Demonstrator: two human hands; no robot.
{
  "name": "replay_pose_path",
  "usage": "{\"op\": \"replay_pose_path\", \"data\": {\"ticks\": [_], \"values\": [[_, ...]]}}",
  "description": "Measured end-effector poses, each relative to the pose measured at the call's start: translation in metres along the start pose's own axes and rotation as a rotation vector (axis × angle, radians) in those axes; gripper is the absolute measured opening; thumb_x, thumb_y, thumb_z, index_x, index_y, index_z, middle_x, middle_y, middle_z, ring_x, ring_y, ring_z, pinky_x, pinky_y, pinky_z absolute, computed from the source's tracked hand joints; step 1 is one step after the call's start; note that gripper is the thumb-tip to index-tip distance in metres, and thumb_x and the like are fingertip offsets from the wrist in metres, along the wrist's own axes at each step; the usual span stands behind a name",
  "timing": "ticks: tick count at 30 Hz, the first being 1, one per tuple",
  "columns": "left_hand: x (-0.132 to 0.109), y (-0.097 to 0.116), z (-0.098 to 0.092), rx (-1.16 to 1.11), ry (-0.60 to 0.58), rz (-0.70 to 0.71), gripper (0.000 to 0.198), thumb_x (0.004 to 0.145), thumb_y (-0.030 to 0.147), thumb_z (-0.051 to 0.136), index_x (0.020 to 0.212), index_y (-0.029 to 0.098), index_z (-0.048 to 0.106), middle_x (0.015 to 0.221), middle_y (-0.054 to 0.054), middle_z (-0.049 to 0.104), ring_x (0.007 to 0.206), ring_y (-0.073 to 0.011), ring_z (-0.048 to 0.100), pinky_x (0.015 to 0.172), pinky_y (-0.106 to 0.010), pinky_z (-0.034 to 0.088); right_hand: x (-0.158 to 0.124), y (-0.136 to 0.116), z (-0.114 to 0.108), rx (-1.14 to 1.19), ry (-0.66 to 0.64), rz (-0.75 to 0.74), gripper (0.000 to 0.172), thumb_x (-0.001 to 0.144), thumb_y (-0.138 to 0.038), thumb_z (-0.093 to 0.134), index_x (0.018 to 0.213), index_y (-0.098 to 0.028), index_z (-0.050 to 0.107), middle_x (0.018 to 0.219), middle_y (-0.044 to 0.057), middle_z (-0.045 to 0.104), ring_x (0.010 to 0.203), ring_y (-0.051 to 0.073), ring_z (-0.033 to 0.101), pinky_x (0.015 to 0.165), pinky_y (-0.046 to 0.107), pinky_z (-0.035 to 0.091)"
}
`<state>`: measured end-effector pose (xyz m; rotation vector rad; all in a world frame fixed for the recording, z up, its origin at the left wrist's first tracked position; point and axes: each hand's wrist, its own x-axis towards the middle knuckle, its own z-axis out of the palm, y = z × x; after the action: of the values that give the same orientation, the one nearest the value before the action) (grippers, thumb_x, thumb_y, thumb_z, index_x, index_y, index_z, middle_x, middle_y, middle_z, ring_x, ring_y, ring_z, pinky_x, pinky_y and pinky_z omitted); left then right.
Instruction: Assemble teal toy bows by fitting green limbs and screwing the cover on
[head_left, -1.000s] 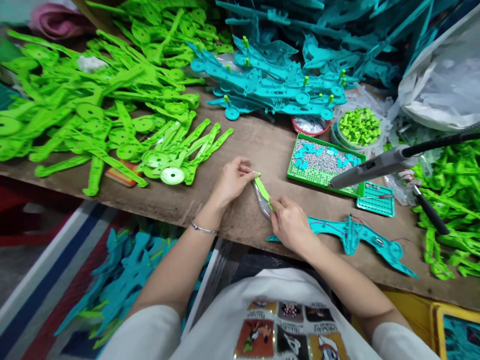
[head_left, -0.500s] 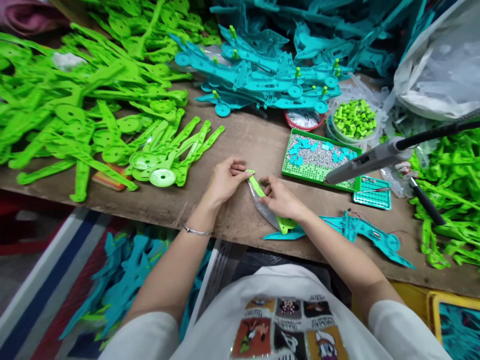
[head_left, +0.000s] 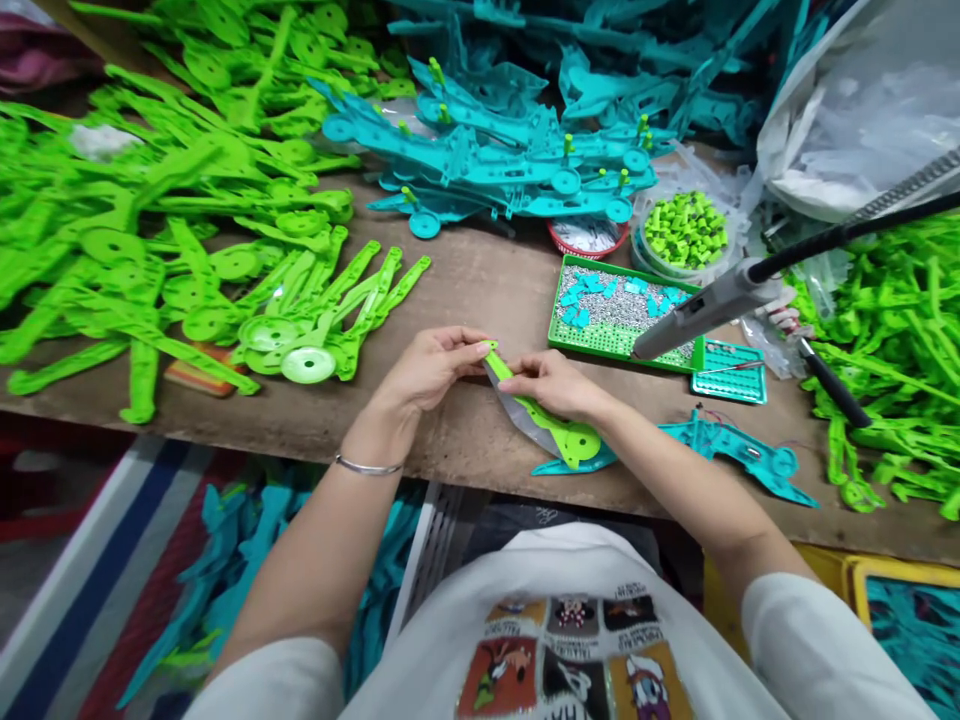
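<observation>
Between my hands is a long green plastic part (head_left: 576, 442) with a clear plastic piece (head_left: 525, 420) along its near-left side. My left hand (head_left: 442, 362) pinches the narrow upper end. My right hand (head_left: 551, 385) is closed around the middle, its thumb on top; the wide rounded end shows below it. Partly under the green part and my right forearm lies a blue plastic part (head_left: 750, 455) with thin wires, at the table's front edge.
Green parts (head_left: 180, 200) are heaped at left, blue parts (head_left: 480, 150) at the back. A green tray (head_left: 626, 362) of small metal pieces stands right of centre, under a hanging grey electric screwdriver (head_left: 697, 312). Beside it are a small blue tray (head_left: 739, 388) and a tub of green pieces (head_left: 686, 232).
The green part has turned so that its wide rounded end shows more fully below my right hand. Both hands keep their hold. The whole view has shifted slightly.
</observation>
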<state>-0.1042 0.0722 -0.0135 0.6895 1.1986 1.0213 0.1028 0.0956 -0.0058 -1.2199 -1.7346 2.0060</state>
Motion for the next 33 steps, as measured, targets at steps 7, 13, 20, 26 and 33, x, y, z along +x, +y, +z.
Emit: {"op": "replay_pose_path", "data": {"ticks": [7,13,20,26,33], "values": [[-0.018,-0.028,0.037,-0.116,0.177,0.151,0.052,0.068,0.049,0.091,0.102,0.017,0.067,0.088,0.000,0.074,0.076,-0.0125,0.071,0.074,-0.026,0.060,-0.007,-0.010,-0.010,0.087,0.051,0.031,0.028,0.076,-0.033,0.076,0.092,-0.011,0.072,0.060,-0.009,0.049,0.055,0.006,0.035,0.056,0.023,0.026],[-0.057,-0.068,0.086,-0.153,0.063,-0.010,0.053,0.075,0.050,0.087,0.110,0.017,0.065,0.100,-0.004,0.076,0.089,-0.0175,0.073,0.085,-0.034,0.062,-0.002,-0.010,-0.014,0.209,0.070,0.013,0.020,0.077,-0.028,0.077,0.088,-0.012,0.070,0.070,-0.004,0.062,0.061,0.008,0.048,0.060,0.022,0.037],[-0.056,-0.074,0.098,-0.188,0.076,0.024,0.055,0.069,0.046,0.091,0.108,0.016,0.065,0.092,-0.004,0.076,0.076,-0.0202,0.073,0.073,-0.038,0.064,-0.029,0.004,-0.043,0.131,-0.138,-0.096,0.033,0.084,-0.041,0.075,0.105,-0.016,0.071,0.096,0.001,0.070,0.081,0.011,0.058,0.072,0.023,0.047],[-0.056,-0.074,0.097,-0.134,0.137,0.035,0.051,0.067,0.050,0.091,0.096,0.018,0.064,0.085,-0.001,0.073,0.073,-0.0185,0.071,0.068,-0.034,0.063,-0.073,0.013,-0.079,-0.295,-0.303,0.067,0.048,0.072,-0.047,0.084,0.104,-0.013,0.075,0.090,0.001,0.072,0.078,0.014,0.059,0.071,0.025,0.046],[-0.052,-0.072,0.100,-0.142,0.180,0.070,0.051,0.064,0.049,0.093,0.091,0.018,0.063,0.081,0.001,0.070,0.069,-0.0156,0.067,0.072,-0.033,0.061,-0.067,0.019,-0.072,-0.230,-0.261,0.077,0.046,0.066,-0.045,0.085,0.095,-0.011,0.074,0.078,-0.001,0.068,0.068,0.011,0.054,0.063,0.024,0.040]]}}
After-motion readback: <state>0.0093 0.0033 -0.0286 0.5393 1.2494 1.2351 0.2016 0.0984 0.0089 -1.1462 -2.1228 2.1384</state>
